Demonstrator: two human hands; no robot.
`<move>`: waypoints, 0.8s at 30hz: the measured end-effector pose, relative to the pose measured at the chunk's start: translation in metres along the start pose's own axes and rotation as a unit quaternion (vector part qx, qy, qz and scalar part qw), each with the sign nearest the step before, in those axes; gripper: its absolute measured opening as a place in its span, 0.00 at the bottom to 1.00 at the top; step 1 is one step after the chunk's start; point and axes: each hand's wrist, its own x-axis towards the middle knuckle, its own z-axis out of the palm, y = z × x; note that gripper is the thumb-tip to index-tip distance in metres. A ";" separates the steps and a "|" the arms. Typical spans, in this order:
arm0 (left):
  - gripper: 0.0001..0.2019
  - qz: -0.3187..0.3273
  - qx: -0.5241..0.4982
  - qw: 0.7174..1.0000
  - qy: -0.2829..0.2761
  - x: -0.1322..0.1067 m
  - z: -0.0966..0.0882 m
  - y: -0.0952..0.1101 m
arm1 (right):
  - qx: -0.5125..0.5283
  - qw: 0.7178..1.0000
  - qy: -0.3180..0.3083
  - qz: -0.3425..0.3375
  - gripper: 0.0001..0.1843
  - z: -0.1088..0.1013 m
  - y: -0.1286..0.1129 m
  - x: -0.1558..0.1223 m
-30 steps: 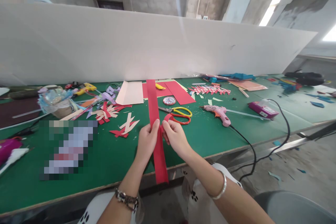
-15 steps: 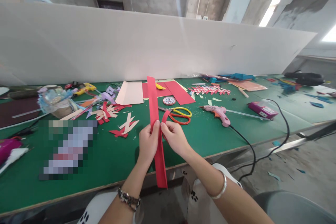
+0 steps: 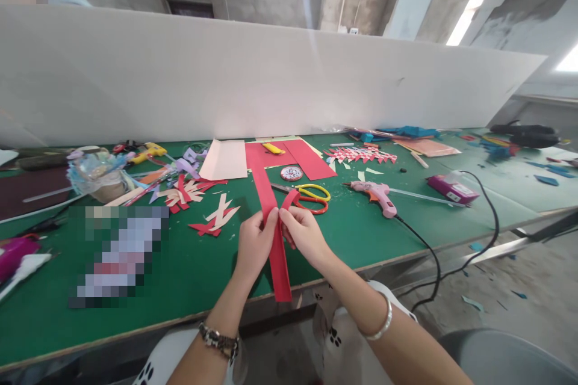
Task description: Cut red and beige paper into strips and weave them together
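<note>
A long red paper strip [image 3: 280, 267] is pinched in my left hand [image 3: 256, 240], its lower end hanging past the table's front edge. My right hand [image 3: 303, 230] is closed beside it, thumb and fingers on a narrower red strip that curls up along the long one. Whether the two pieces are joined is hidden by my fingers. Just beyond my right hand lie scissors [image 3: 311, 195] with yellow and orange handles. A round tin of pins [image 3: 291, 173] and red paper sheets [image 3: 311, 159] with a yellow cutter [image 3: 273, 148] lie further back.
On the green table [image 3: 361, 240], cut red and cream paper strips [image 3: 217, 216] lie to the left. A pink glue gun [image 3: 374, 192] with a trailing black cord is at right, near a purple box [image 3: 451, 188]. A white board [image 3: 271, 78] stands along the back.
The long strip's upper end has tipped down and away from me, and its lower end has risen slightly. The short strip now curls more to the right. Both hands keep their hold.
</note>
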 end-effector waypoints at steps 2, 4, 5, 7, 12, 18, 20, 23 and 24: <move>0.18 -0.002 -0.007 1.000 0.004 0.000 0.000 0.000 | -0.006 1.000 -0.007 0.002 0.20 0.001 0.001 0.000; 0.17 -0.006 -0.026 1.000 0.009 0.000 0.001 0.001 | -0.013 1.000 -0.004 -0.002 0.19 0.001 0.002 0.000; 0.17 -0.011 -0.038 0.999 0.016 0.000 0.001 0.001 | -0.017 1.000 -0.002 -0.003 0.19 0.001 0.003 -0.001; 0.18 -0.024 -0.058 0.997 0.036 0.000 0.001 0.001 | -0.025 1.000 0.005 -0.004 0.19 0.002 0.004 -0.001; 0.18 -0.011 -0.049 0.999 -0.012 0.002 -0.001 0.001 | -0.005 1.000 0.029 -0.007 0.19 0.002 0.001 -0.001; 0.19 0.033 0.049 0.998 -0.015 0.001 -0.001 -0.002 | -0.009 1.000 0.011 -0.017 0.20 0.000 -0.003 -0.001; 0.19 0.037 0.051 0.998 -0.011 0.000 0.000 -0.002 | -0.025 0.999 -0.005 -0.029 0.19 0.000 -0.003 -0.002; 0.19 0.019 0.023 1.000 -0.002 0.000 0.001 0.000 | -0.024 0.999 -0.026 -0.041 0.18 0.000 -0.001 -0.001; 0.19 0.013 0.010 1.000 0.001 -0.001 0.001 0.000 | -0.023 0.998 -0.028 -0.044 0.18 0.000 -0.001 -0.001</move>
